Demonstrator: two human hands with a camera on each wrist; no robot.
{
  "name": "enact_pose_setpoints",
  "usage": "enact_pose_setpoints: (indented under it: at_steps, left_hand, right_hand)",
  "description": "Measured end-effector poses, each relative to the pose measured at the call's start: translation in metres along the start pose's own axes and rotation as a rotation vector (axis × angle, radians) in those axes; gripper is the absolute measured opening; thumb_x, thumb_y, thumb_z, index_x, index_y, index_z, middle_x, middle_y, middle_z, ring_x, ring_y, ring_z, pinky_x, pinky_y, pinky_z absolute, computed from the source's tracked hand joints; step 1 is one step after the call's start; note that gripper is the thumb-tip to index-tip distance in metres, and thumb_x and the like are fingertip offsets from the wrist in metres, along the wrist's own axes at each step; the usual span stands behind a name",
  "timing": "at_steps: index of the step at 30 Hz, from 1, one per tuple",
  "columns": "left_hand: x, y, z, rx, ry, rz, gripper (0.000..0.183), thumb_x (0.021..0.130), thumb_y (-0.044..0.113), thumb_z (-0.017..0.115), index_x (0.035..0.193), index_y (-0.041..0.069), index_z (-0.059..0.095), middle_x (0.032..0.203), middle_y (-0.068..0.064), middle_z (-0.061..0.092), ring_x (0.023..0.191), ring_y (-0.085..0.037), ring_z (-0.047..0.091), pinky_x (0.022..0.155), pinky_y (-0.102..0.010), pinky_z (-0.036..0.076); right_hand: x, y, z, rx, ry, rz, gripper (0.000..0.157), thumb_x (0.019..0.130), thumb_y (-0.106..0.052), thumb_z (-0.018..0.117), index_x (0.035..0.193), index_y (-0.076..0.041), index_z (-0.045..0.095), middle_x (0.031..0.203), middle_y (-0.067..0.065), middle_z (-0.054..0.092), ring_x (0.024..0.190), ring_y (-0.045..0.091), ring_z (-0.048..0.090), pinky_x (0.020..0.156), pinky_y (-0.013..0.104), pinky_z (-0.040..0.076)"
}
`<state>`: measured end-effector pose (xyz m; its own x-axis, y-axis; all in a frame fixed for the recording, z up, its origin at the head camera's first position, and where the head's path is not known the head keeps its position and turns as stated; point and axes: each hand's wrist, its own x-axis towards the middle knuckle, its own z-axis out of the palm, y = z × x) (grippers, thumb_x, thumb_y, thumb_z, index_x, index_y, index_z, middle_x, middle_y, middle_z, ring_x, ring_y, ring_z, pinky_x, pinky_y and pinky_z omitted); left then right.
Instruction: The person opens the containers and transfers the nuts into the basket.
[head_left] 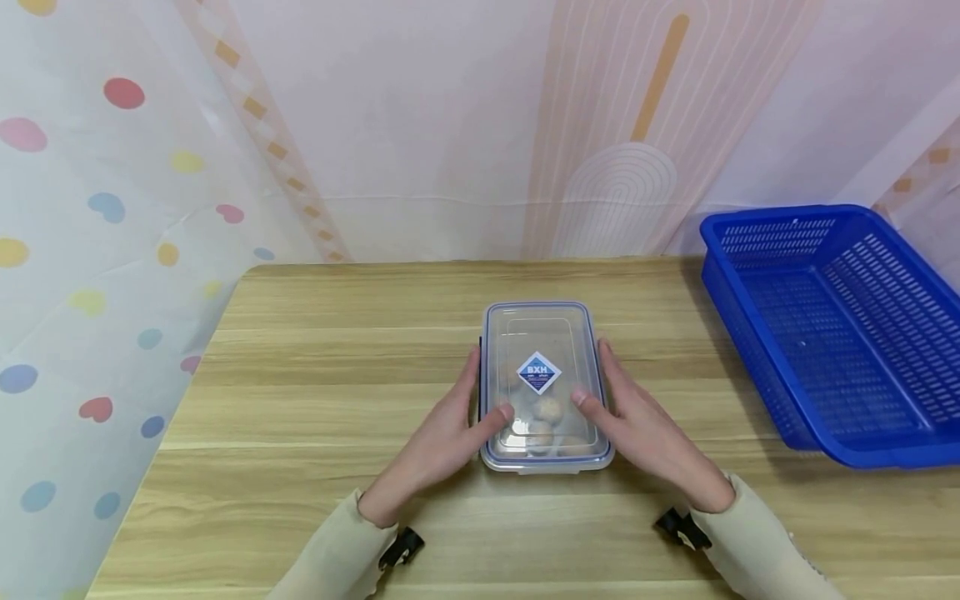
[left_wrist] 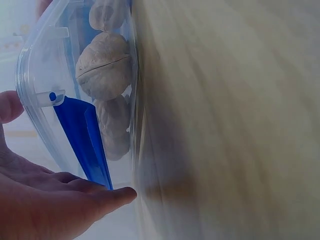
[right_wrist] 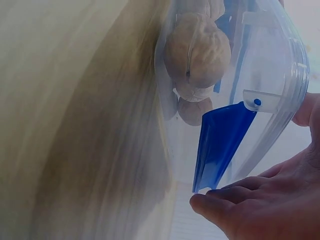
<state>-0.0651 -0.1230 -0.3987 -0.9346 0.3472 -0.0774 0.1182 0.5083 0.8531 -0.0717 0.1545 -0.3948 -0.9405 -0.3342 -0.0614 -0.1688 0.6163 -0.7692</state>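
A clear plastic food container (head_left: 551,333) with a blue-edged lid and a diamond-shaped label (head_left: 538,372) sits on the table, with several walnuts (head_left: 549,408) showing inside. My left hand (head_left: 450,429) holds its left side, thumb on the lid and fingers along the wall. On the opposite side my right hand (head_left: 648,425) grips it the same way. In the left wrist view, a blue latch (left_wrist: 85,140) slants outward from the lid, its free end at my fingers. The right wrist view has a matching latch (right_wrist: 223,145) tilted out, with fingertips at its lower end.
A blue perforated basket (head_left: 783,375) stands at the right of the wooden table (head_left: 300,375). Behind the table hangs a patterned cloth (head_left: 420,125), which continues down the left side with coloured dots and hearts.
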Motion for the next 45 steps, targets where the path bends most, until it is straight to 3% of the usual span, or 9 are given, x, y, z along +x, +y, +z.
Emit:
enact_pose_setpoints:
  at_steps: [6,16,33,45]
  left_hand:
    - [0.001,0.000,0.001,0.011,-0.020,0.033,0.097,0.102,0.045,0.061,0.166,0.010,-0.002,0.172,-0.011,0.005,0.156,-0.027,0.018,0.124,-0.046,0.021]
    - [0.001,0.001,0.001,0.047,-0.023,0.024,0.097,0.102,0.043,0.063,0.166,0.010,-0.001,0.171,-0.013,0.007,0.155,-0.031,0.020,0.124,-0.048,0.023]
    - [0.000,0.006,0.000,0.092,0.008,0.014,0.095,0.102,0.040,0.063,0.166,0.008,0.001,0.171,-0.017,0.008,0.155,-0.034,0.020,0.123,-0.051,0.022]
    - [-0.005,0.010,-0.005,0.063,0.011,0.048,0.091,0.103,0.034,0.064,0.166,0.008,0.004,0.172,-0.011,0.005,0.157,-0.028,0.013,0.125,-0.048,0.016]
  right_hand:
    - [0.000,0.000,0.001,-0.006,-0.001,-0.016,0.087,0.109,-0.045,0.051,0.164,0.004,0.005,0.170,0.026,0.008,0.155,0.041,0.016,0.123,0.060,0.020]
    - [-0.002,0.000,0.002,-0.017,0.008,-0.010,0.087,0.108,-0.046,0.053,0.165,0.002,0.007,0.169,0.025,0.013,0.152,0.042,0.024,0.120,0.060,0.025]
    - [-0.005,-0.004,-0.001,-0.061,0.020,-0.028,0.086,0.108,-0.047,0.052,0.165,-0.002,0.007,0.170,0.021,0.011,0.154,0.039,0.020,0.122,0.060,0.023]
    - [-0.009,-0.002,-0.006,-0.054,0.088,-0.140,0.070,0.111,-0.030,0.051,0.164,0.000,0.017,0.169,0.020,0.018,0.153,0.039,0.024,0.121,0.060,0.025]
